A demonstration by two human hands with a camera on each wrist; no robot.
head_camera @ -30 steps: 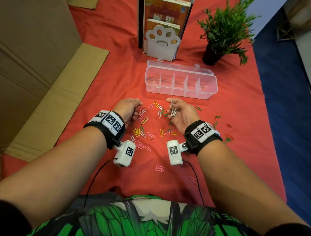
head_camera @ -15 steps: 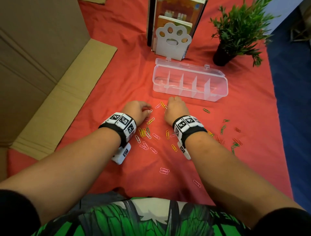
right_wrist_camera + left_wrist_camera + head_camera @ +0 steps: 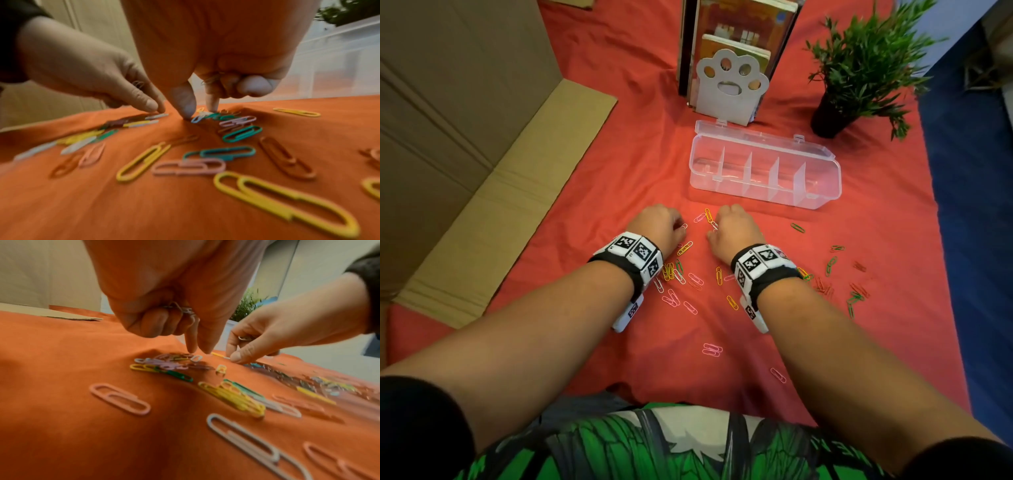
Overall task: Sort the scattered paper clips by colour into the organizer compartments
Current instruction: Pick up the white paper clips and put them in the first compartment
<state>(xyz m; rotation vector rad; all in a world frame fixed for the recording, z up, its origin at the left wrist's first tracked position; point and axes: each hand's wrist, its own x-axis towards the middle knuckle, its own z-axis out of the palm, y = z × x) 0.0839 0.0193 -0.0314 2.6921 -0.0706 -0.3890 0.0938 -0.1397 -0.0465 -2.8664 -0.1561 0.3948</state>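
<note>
Both hands were curled. Our left hand [image 3: 164,301] kept white clips [image 3: 180,309] in the palm, and its fingertips [image 3: 192,350] touched the cloth [image 3: 619,154]. Our right hand [image 3: 216,56] also held clips and pinched at the paper clips [image 3: 681,274]. They were light, stiff and slippery, so we judged an end loop best to pinch. The organizer [image 3: 822,192] stood at twelve o'clock, with no clip visible inside.

A red-clothed surface [image 3: 619,178] carries scattered paper clips [image 3: 690,277], a clear organizer [image 3: 765,171], a paw-shaped bookend [image 3: 731,85] with books [image 3: 743,27], a potted plant [image 3: 859,68] and a cardboard flap [image 3: 500,205].
</note>
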